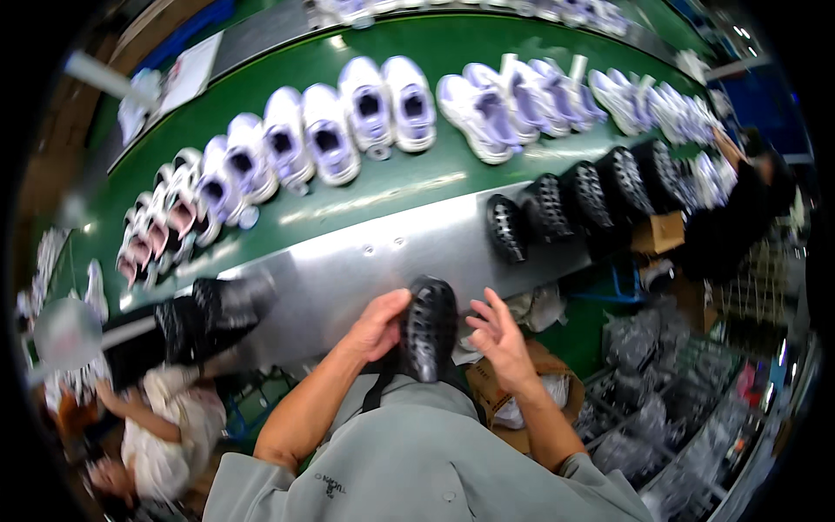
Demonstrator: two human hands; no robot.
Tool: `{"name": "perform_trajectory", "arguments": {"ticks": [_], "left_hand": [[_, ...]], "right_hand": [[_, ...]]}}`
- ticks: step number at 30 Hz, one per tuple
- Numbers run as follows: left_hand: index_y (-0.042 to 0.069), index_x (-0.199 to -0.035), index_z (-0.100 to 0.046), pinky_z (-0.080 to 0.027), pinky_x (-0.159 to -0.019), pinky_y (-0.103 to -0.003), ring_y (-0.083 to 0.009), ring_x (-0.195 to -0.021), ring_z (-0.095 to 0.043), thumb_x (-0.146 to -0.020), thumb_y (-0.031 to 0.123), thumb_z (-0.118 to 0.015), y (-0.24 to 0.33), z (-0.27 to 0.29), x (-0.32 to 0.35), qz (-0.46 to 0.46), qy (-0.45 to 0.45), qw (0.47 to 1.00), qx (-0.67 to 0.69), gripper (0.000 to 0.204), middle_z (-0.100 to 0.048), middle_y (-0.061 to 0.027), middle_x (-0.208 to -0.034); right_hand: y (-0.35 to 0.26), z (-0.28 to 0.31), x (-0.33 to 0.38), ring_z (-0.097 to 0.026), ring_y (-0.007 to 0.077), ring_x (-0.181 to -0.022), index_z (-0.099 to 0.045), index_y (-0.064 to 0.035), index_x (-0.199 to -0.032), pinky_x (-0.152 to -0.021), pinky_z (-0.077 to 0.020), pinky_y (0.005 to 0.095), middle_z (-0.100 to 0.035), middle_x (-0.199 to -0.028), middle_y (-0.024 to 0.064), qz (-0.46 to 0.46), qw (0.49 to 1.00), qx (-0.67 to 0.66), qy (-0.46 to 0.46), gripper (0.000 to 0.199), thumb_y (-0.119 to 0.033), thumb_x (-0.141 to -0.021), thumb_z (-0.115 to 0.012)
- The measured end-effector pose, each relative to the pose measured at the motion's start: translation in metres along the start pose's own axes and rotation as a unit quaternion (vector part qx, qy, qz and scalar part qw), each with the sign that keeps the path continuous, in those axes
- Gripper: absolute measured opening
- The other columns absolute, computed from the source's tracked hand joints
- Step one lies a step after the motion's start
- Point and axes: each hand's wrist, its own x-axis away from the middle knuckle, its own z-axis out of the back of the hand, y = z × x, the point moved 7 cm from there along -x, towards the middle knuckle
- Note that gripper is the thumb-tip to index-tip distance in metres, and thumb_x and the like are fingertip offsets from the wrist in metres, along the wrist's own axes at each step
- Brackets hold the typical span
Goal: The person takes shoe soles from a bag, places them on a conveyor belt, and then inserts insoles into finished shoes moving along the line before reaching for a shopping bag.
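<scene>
In the head view, the person stood at a long green belt (409,187) full of white and purple shoes (387,100). Near the lower middle of the frame, the left hand (378,326) was closed around the side of a black shoe (428,329), holding it up. The right hand (500,335) was wide open just beside the shoe, fingers spread, holding nothing. I think the shoe was being checked. Next, the right hand would need to close on the shoe's other side. More black shoes (574,204) stood on the silver ledge (374,261) in the upper right.

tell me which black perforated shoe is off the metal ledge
The black shoe gripped by the left hand; the other black ones stand in a row on the ledge.
</scene>
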Motion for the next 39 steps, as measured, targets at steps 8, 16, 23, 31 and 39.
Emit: {"name": "perform_trajectory", "arguments": {"ticks": [8,16,23,31,39], "left_hand": [[0.008,-0.097,-0.058,-0.048,-0.076,-0.026,-0.0078,-0.086,-0.056,-0.093,0.040,-0.068,-0.065,0.023,0.071,-0.053,0.085,0.995,-0.009,0.034,-0.060,0.0009,-0.093],[0.003,-0.113,-0.063,-0.051,-0.084,-0.029,-0.0122,-0.094,-0.062,-0.094,0.045,-0.065,-0.168,0.072,0.148,-0.131,0.204,0.958,0.153,0.047,-0.066,-0.0055,-0.104],[0.007,-0.120,-0.061,-0.050,-0.084,-0.032,-0.0164,-0.104,-0.060,-0.095,0.048,-0.062,-0.261,0.115,0.177,-0.190,0.317,0.885,0.282,0.048,-0.064,-0.0069,-0.113],[-0.001,-0.126,-0.058,-0.041,-0.101,-0.052,-0.0427,-0.118,-0.052,-0.080,0.052,-0.072,-0.422,0.267,0.280,0.057,0.776,0.577,-0.248,0.071,-0.058,-0.0255,-0.126],[0.002,-0.107,-0.063,-0.044,-0.087,-0.048,-0.0371,-0.100,-0.057,-0.082,0.042,-0.069,-0.495,0.341,0.282,0.109,0.696,0.665,-0.247,0.047,-0.063,-0.0182,-0.105]], "right_hand": [[0.060,-0.047,-0.008,-0.039,0.0271,-0.136,-0.017,0.0006,-0.154,-0.112,-0.0313,0.0394,-0.037,-0.148,0.0168,-0.147,0.959,0.060,-0.233,0.108,-0.027,-0.076,-0.085],[0.140,-0.099,0.013,-0.045,0.0216,-0.129,-0.033,-0.0067,-0.150,-0.111,-0.0329,0.0365,-0.048,-0.138,0.0096,-0.318,0.836,0.188,-0.405,0.099,-0.021,-0.069,-0.088],[0.239,-0.106,0.005,-0.051,0.0192,-0.119,-0.040,-0.0065,-0.144,-0.103,-0.0420,0.0352,-0.054,-0.127,0.0065,-0.410,0.774,0.198,-0.441,0.080,-0.007,-0.076,-0.080],[0.304,-0.082,-0.143,-0.051,0.0238,-0.120,-0.039,-0.0064,-0.144,-0.104,-0.0412,0.0367,-0.054,-0.128,0.0100,-0.286,0.856,0.289,-0.319,0.082,-0.006,-0.074,-0.081],[0.441,-0.039,-0.356,-0.047,0.0269,-0.126,-0.038,-0.0083,-0.146,-0.105,-0.0412,0.0389,-0.047,-0.140,0.0106,-0.214,0.870,0.338,-0.288,0.079,-0.006,-0.078,-0.079]]}}
